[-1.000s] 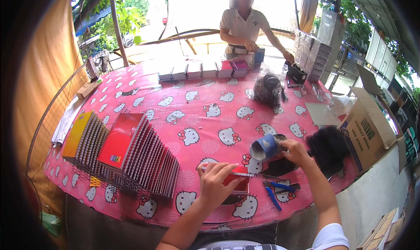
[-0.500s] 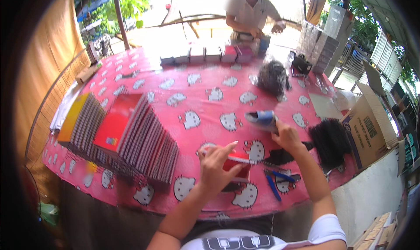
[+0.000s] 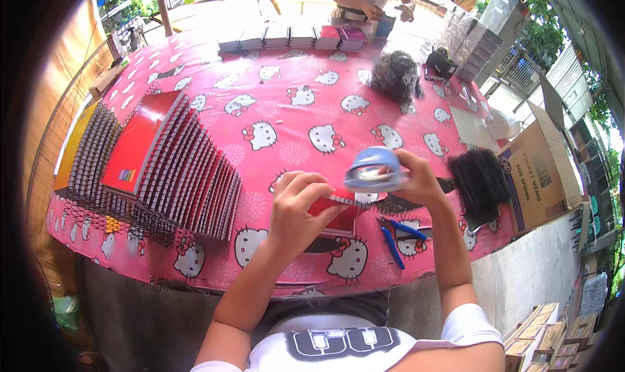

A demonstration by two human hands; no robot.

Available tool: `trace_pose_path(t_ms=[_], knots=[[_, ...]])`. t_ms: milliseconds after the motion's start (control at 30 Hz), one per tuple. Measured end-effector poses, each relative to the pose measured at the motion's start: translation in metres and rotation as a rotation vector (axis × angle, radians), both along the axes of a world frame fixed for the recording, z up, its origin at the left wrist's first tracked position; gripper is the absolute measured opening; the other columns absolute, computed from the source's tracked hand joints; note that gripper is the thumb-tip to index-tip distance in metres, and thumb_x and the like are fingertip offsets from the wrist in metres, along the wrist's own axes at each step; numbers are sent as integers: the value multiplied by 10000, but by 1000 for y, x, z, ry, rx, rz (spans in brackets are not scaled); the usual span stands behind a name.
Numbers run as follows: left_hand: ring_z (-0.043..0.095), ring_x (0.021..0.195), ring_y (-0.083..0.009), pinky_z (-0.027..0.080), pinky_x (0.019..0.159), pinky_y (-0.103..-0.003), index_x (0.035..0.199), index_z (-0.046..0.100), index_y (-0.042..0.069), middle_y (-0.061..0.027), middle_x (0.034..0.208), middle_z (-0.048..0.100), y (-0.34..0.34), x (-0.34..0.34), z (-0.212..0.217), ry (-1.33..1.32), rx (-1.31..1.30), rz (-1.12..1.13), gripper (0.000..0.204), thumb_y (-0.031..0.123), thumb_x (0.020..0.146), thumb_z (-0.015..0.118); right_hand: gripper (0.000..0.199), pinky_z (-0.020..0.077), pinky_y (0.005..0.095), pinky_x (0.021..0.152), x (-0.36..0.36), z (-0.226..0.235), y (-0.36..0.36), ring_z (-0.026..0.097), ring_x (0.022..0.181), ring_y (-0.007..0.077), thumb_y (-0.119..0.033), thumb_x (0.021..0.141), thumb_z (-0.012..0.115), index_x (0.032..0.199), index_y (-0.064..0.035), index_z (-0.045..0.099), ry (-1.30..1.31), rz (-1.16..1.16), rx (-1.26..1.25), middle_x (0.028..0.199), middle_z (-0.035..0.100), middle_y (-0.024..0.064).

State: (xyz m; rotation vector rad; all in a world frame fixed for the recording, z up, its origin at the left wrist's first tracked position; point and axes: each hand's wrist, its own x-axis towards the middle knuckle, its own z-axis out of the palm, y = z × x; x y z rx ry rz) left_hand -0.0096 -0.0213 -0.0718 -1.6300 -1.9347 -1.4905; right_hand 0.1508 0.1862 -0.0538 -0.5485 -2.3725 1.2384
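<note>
A pink cartoon-cat tablecloth [image 3: 293, 111] covers the table. A red notebook [image 3: 335, 209] is pinned flat under the curled left hand [image 3: 296, 209], while a blue tape roll [image 3: 374, 170] is gripped just above it by the right hand [image 3: 416, 180]. Blue pliers [image 3: 394, 238] lie just below that hand.

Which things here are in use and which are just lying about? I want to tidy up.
In use:
left hand on the red notebook
right hand holding the blue tool

Lying about:
blue pliers
black coils
notebook row
cardboard box
</note>
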Motion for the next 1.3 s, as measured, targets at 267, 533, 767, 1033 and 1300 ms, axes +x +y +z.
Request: trace_pose_path(t_ms=[267,533,767,1033,1300], knots=[[641,935,-209,534,759,-316,945,680,42,-110,1045,638,-13,-21,-2,-333,-26,-55,306,79,679,827,229,490,286,738,-21,8,4,601,824,143,-73,732,709,927,-27,597,58,151,75,875,632,69],[661,865,-109,559,805,-239,1095,669,-10,-93,965,706,-29,-43,-31,-1056,105,-355,292,-62,809,693,307,507,286,639,-31,10,-11,599,754,120,-56,664,762,932,-31,613,124,260,-254,848,633,31],[656,875,-112,545,815,-237,1086,682,-2,-98,987,706,-29,-57,-43,-1142,132,-415,255,-3,831,695,357,483,317,641,-47,7,-17,629,735,152,-77,655,741,983,-28,608,240,437,-392,792,653,111],[644,866,-111,538,810,-224,1060,659,-14,-96,982,687,-22,-51,-43,-1163,182,-451,243,3,823,711,345,498,447,742,-17,-24,28,612,937,372,-85,713,691,1027,-39,554,-296,-402,725,982,623,180],[599,891,-83,526,762,-206,1032,619,2,-113,1055,645,-23,-42,-40,-1004,192,-436,271,-39,789,731,698,395,472,974,71,-36,-59,487,1139,403,-381,731,762,1233,32,506,-329,-284,559,1222,506,236]])
